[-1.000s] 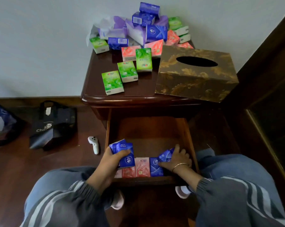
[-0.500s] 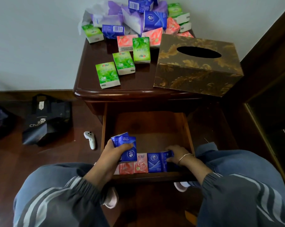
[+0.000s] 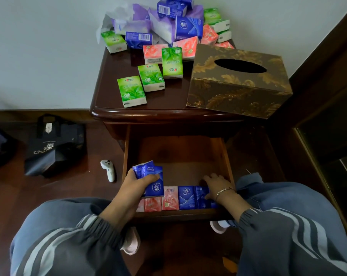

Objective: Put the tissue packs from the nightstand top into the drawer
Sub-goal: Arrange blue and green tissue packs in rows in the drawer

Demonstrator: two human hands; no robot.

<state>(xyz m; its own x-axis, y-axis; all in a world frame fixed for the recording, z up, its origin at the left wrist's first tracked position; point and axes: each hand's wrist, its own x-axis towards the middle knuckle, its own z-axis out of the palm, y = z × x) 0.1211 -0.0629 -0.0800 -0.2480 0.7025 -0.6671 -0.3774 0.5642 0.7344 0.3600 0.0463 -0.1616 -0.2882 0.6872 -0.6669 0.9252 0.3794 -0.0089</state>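
Lettering on the black bag (image 3: 55, 144) on the floor at left reads "Cha", the rest lost in a fold. The bunch of blue packs (image 3: 151, 177) carries a white fan logo with words too small for me to read. Loose tissue packs (image 3: 168, 56) in green, pink, blue and purple lie heaped towards the far side of the nightstand top (image 3: 106, 94), with a gold-patterned tissue box (image 3: 238, 86) at its right. A white controller (image 3: 108, 170) lies on the floor just left of the open drawer (image 3: 180, 154). My left hand (image 3: 136, 185) grips the blue bunch over the drawer's near left corner. My right hand (image 3: 216, 185) lies open, fingers flat on the blue right end of the row of packs (image 3: 170, 199) standing along the drawer's near wall.
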